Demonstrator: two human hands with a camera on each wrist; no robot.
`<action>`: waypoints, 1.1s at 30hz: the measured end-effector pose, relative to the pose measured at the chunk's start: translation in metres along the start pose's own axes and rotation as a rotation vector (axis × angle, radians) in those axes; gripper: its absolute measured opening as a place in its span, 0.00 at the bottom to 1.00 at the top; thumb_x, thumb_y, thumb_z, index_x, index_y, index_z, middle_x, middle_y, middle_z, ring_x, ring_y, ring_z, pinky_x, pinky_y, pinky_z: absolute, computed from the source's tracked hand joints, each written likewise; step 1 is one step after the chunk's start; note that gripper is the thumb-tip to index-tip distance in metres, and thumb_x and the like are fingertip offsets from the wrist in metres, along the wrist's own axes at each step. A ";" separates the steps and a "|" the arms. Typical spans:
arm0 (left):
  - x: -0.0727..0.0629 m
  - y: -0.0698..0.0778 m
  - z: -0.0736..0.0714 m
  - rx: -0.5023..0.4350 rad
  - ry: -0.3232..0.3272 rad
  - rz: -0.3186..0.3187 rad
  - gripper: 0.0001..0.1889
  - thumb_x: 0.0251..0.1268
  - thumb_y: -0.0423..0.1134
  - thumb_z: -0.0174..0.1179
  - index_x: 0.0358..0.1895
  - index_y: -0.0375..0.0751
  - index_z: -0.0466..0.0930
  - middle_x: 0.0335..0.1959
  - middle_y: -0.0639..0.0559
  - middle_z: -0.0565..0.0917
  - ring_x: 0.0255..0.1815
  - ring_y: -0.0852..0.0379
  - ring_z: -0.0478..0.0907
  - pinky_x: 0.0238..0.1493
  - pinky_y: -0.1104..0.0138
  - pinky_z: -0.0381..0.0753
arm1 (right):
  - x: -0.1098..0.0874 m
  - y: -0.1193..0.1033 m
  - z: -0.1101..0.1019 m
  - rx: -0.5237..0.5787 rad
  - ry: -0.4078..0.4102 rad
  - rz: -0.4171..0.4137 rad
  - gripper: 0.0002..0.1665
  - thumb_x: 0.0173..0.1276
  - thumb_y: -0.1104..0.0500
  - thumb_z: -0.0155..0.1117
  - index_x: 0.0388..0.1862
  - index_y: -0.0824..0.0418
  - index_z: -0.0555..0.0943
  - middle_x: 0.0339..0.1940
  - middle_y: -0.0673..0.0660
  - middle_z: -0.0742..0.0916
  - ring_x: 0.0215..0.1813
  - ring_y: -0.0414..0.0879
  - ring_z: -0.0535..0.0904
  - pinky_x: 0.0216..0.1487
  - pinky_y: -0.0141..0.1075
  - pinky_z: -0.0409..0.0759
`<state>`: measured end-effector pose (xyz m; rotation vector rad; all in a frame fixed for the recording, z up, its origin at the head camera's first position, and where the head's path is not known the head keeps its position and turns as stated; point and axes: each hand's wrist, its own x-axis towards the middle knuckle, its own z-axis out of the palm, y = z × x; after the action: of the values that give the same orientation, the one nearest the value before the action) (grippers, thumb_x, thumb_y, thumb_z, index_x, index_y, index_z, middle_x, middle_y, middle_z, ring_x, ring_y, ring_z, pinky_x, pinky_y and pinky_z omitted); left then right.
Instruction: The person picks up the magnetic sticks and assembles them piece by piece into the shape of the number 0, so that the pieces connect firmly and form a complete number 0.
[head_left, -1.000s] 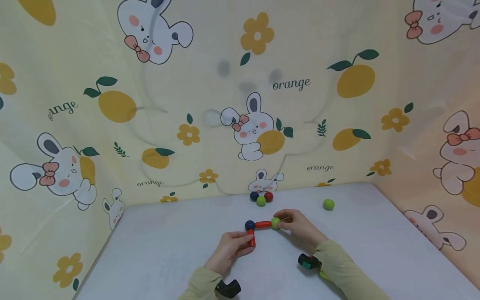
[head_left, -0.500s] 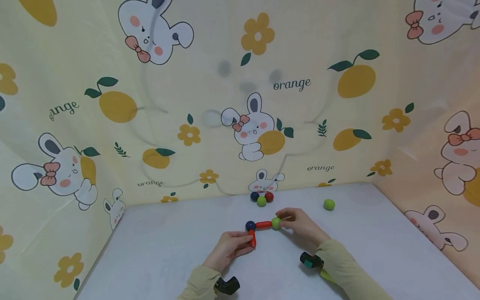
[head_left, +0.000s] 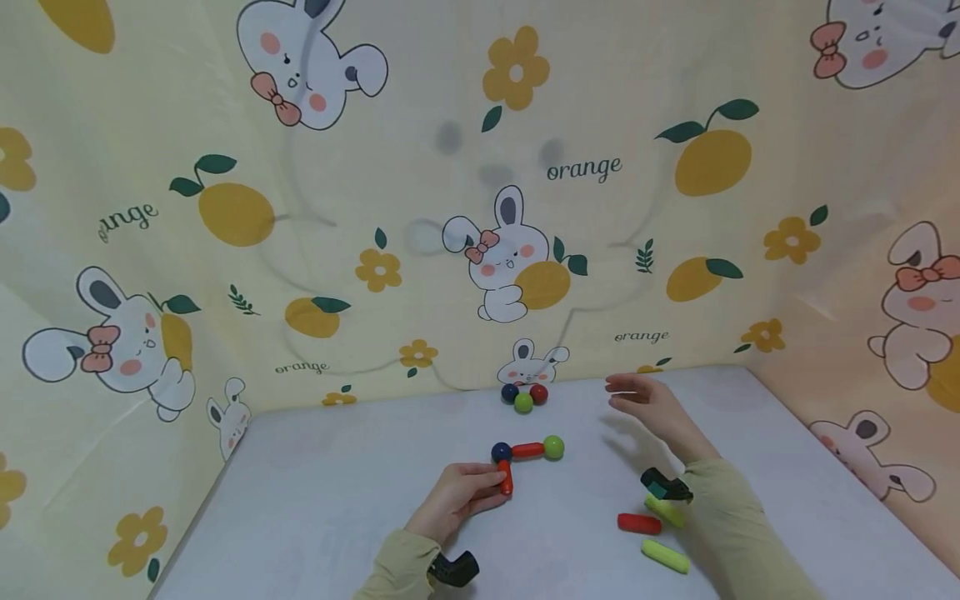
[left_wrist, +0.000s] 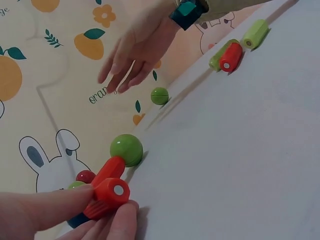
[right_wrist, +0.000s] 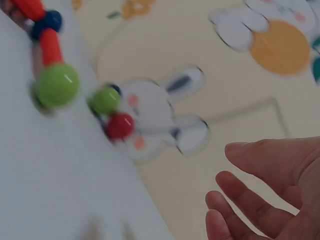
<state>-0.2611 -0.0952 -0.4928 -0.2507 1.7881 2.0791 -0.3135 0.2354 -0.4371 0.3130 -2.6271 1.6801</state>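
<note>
My left hand (head_left: 456, 498) pinches a red magnetic stick (head_left: 506, 479) between thumb and fingers. That stick's far end meets a dark blue ball (head_left: 501, 452). From the ball a second red stick (head_left: 528, 450) runs right to a green ball (head_left: 553, 447), making an L shape on the table. My right hand (head_left: 658, 410) is raised to the right of this piece, fingers apart and holding nothing. A loose green ball (left_wrist: 159, 96) shows below the right hand in the left wrist view; in the head view that hand hides it.
Against the back wall lie a blue ball (head_left: 510, 392), a green ball (head_left: 523, 402) and a red ball (head_left: 538, 393). Near the right forearm are a red stick (head_left: 639, 523) and two yellow-green sticks (head_left: 665, 556). A patterned cloth (head_left: 420, 183) surrounds the white table (head_left: 300, 500).
My right hand has let go of the green ball on the joined piece and moved right and back. Sticks formerly under its forearm now show. The left hand keeps its hold.
</note>
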 end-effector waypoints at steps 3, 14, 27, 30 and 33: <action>-0.001 0.001 -0.002 -0.008 -0.010 -0.005 0.19 0.59 0.29 0.65 0.52 0.24 0.76 0.39 0.40 0.84 0.40 0.49 0.84 0.44 0.60 0.83 | 0.000 0.007 -0.018 -0.027 0.035 -0.001 0.32 0.70 0.50 0.61 0.67 0.64 0.67 0.62 0.67 0.75 0.61 0.61 0.71 0.61 0.55 0.70; 0.000 0.005 -0.002 -0.018 0.018 -0.065 0.19 0.58 0.29 0.66 0.52 0.26 0.77 0.39 0.40 0.84 0.40 0.49 0.84 0.43 0.60 0.83 | 0.004 0.050 -0.051 -0.115 0.085 0.094 0.34 0.70 0.51 0.61 0.67 0.66 0.65 0.63 0.69 0.73 0.62 0.64 0.66 0.59 0.59 0.69; 0.003 0.005 -0.004 -0.028 0.002 -0.049 0.18 0.59 0.29 0.65 0.52 0.26 0.77 0.40 0.40 0.84 0.41 0.49 0.84 0.44 0.60 0.83 | 0.009 0.075 -0.040 -0.192 0.036 0.115 0.25 0.68 0.63 0.61 0.63 0.69 0.71 0.61 0.71 0.74 0.58 0.65 0.69 0.59 0.58 0.70; 0.003 0.004 -0.004 -0.037 -0.002 -0.046 0.19 0.59 0.28 0.64 0.53 0.25 0.76 0.41 0.39 0.84 0.42 0.48 0.84 0.44 0.59 0.83 | 0.008 0.073 -0.037 -0.221 0.042 0.112 0.25 0.67 0.64 0.61 0.62 0.69 0.72 0.60 0.72 0.74 0.57 0.66 0.70 0.57 0.57 0.72; 0.002 0.004 -0.005 -0.044 -0.004 -0.045 0.20 0.59 0.28 0.64 0.54 0.24 0.75 0.42 0.39 0.83 0.42 0.48 0.83 0.45 0.59 0.83 | 0.007 0.069 -0.034 -0.236 0.038 0.110 0.24 0.67 0.64 0.61 0.61 0.70 0.72 0.60 0.71 0.74 0.57 0.65 0.71 0.56 0.56 0.73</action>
<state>-0.2653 -0.0999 -0.4908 -0.2959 1.7205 2.0881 -0.3353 0.2928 -0.4837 0.1333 -2.8220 1.3652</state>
